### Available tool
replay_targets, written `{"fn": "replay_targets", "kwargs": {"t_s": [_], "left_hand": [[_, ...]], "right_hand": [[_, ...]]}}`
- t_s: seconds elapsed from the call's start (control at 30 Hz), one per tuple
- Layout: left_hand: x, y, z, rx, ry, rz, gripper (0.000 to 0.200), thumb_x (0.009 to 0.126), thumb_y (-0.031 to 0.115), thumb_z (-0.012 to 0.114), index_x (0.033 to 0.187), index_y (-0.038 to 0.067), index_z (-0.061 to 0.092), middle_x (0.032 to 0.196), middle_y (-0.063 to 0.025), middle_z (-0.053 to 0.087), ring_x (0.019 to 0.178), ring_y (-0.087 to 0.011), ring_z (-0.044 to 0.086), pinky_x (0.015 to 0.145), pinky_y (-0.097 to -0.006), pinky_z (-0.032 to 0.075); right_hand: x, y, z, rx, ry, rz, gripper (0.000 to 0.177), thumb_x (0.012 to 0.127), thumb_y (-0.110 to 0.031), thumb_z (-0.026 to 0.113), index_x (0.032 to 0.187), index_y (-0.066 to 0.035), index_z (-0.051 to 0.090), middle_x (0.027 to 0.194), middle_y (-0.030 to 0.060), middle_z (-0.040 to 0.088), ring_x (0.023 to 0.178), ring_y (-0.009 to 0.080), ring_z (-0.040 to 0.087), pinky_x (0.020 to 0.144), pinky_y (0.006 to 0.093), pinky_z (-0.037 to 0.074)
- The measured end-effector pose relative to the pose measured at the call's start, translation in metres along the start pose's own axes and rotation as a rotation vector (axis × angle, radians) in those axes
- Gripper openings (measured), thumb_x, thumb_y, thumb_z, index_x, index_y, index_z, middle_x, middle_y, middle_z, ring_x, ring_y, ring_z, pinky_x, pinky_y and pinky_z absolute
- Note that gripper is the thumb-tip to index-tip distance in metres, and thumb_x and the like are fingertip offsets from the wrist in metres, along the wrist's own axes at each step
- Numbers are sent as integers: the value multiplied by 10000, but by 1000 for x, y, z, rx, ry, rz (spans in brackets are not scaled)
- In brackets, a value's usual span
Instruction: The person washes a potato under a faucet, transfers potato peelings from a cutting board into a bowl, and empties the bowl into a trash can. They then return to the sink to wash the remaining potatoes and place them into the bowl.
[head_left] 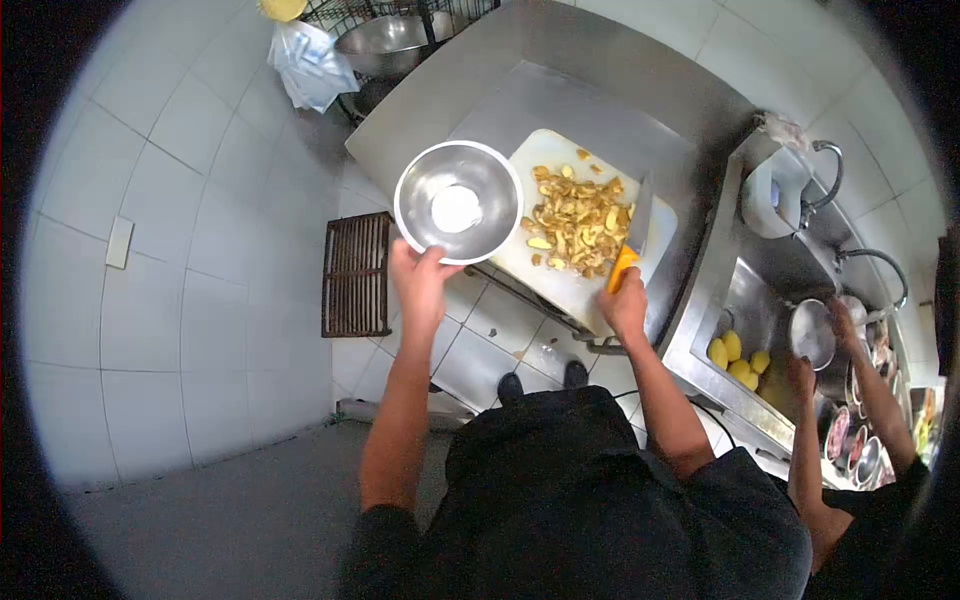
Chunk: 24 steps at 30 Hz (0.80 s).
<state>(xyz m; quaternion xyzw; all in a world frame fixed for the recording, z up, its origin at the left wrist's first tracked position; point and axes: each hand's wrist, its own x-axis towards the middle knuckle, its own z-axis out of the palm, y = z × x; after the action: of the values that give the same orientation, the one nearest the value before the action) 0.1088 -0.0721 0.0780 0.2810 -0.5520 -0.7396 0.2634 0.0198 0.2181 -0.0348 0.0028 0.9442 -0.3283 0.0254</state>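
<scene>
My left hand [418,280] grips the near rim of an empty steel bowl [458,202], held at the left edge of a white cutting board [575,285]. A pile of sliced potato pieces [577,222] covers the middle of the board. My right hand [626,300] is closed on the orange handle of a knife [632,238], whose blade lies on the board just right of the pile.
The board rests on a steel counter [560,90]. At right is a sink [745,300] holding peeled yellow potatoes [738,358], where another person's hands [815,360] handle a pot. A large steel bowl [385,45] sits on a rack at the back. A floor drain grate [357,275] lies below.
</scene>
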Motion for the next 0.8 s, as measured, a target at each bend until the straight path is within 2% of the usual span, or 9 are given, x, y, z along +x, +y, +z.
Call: {"fn": "replay_targets", "kwargs": {"t_s": [0.07,0.2,0.3,0.4,0.5,0.6,0.7,0.8], "left_hand": [[-11,4,-27,2,40,-22,276,782,-52,512,1051,-75,454,1032,-181,562,821,-260,646,608,-344,598],[-36,-11,-72,-23,209,-104,292,785,-45,523,1067,-55,448,1025,-175,560,822,-256,641,615,-357,595],[-58,-40,-95,-24,329,-206,212,788,-47,527,981,-20,445,955,-153,547,754,-227,627,610,-367,594],[-73,-69,-94,11,333,-242,175,784,-48,529,914,6,427,896,-129,538,725,-211,619,595,-362,589],[-82,-74,-59,-39,354,-275,167,785,-42,533,887,18,416,868,-117,543,705,-200,611,584,-349,587],[-84,-73,-41,-9,346,-251,169,777,-39,540,885,22,425,867,-101,549,688,-189,606,593,-342,592],[-87,-75,-37,55,339,-257,175,770,-40,547,893,22,439,882,-97,554,684,-184,603,594,-340,591],[-91,-71,-26,54,355,-264,176,767,-37,554,893,26,448,882,-92,560,674,-179,597,589,-339,592]], "right_hand": [[3,5,-4,8,54,26,468,729,-127,654,1118,12,433,1014,284,557,926,444,567,809,486,465],[36,32,-17,-11,302,-164,444,746,-80,576,1153,13,423,1006,277,566,926,451,568,795,493,463],[85,55,-35,-54,298,-166,411,759,-74,556,1146,1,438,1016,261,573,883,446,581,768,500,468],[131,74,-50,-128,205,-243,362,790,-83,536,1134,-3,454,982,236,593,845,421,602,741,474,481],[162,119,-37,296,173,-223,327,811,-66,524,1121,8,449,905,181,615,787,350,617,697,413,492],[123,111,-32,687,125,-18,325,804,-33,527,1115,17,445,842,111,613,712,275,599,653,356,488],[85,97,-47,970,-117,323,363,779,0,528,1130,22,436,841,74,599,668,236,572,634,339,489],[85,98,-43,1010,-218,405,374,746,-9,558,1111,46,502,835,107,612,652,274,587,631,378,497]]}}
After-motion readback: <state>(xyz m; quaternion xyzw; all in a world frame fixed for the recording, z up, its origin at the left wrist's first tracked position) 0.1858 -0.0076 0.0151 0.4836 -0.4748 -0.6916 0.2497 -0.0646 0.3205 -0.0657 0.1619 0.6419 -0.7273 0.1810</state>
